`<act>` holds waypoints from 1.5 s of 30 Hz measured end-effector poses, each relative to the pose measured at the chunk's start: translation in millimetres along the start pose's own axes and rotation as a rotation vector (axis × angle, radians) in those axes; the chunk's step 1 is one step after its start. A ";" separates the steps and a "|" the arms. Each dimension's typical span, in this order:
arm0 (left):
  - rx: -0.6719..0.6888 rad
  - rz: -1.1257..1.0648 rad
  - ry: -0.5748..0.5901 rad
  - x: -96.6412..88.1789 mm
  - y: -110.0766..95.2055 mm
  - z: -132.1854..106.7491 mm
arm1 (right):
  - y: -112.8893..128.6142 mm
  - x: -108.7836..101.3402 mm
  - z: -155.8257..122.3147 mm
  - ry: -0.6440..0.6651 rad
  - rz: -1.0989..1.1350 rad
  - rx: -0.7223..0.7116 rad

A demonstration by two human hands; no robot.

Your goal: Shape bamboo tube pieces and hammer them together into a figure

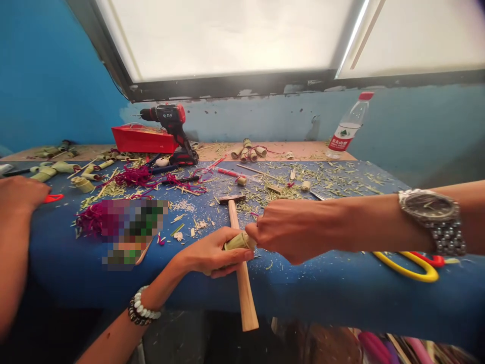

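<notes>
My left hand, with beaded bracelets at the wrist, is closed around a short green bamboo piece. At the far end of that piece, my right hand is curled with its fingers pressed together; a metal-band watch is on this wrist. Whatever the right fingers pinch is hidden. Beneath the bamboo piece lies a hammer, its head on the table and its wooden handle sticking out past the front edge. A bit of purple-red thread shows just above the right fingers.
Another person's hand rests at the left by an orange handle. A cordless drill, red box, water bottle, bamboo pieces, purple thread and shavings cover the blue table. Yellow-handled scissors lie right.
</notes>
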State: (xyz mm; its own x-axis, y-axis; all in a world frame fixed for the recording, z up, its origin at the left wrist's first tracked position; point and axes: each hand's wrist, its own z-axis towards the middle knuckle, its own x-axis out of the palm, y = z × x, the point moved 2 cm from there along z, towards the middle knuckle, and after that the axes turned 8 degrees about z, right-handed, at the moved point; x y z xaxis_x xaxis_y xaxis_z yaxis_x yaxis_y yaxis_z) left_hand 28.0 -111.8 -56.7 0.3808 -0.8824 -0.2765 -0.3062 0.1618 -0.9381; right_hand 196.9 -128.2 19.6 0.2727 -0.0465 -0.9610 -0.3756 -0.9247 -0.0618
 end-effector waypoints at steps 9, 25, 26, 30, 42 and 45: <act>-0.017 0.099 -0.075 4.8 -3.7 -3.5 | 5.8 -15.2 -5.0 0.015 0.001 0.008; 0.077 0.065 -0.021 7.3 0.4 -8.5 | 14.2 2.0 -9.7 -0.082 0.112 0.077; 0.082 0.059 -0.010 7.3 0.9 -8.6 | 13.7 2.1 -8.2 -0.064 0.120 0.053; 0.083 0.030 -0.009 6.0 3.6 -8.5 | 11.8 0.8 -2.1 -0.043 0.061 0.007; 0.145 -0.057 -0.020 4.9 5.5 -11.6 | 5.8 -10.4 -9.0 -0.117 0.411 0.188; 0.164 -0.057 -0.045 5.1 6.4 -12.8 | 2.7 -16.0 -9.1 -0.060 0.640 0.237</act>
State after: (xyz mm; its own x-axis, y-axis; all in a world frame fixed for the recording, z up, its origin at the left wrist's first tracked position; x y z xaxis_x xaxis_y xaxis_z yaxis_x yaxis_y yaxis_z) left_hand 16.8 -120.8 -61.5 0.4335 -0.8718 -0.2280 -0.1378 0.1858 -0.9729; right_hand 199.6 -133.5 37.3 -0.1143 -0.5292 -0.8408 -0.6322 -0.6141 0.4725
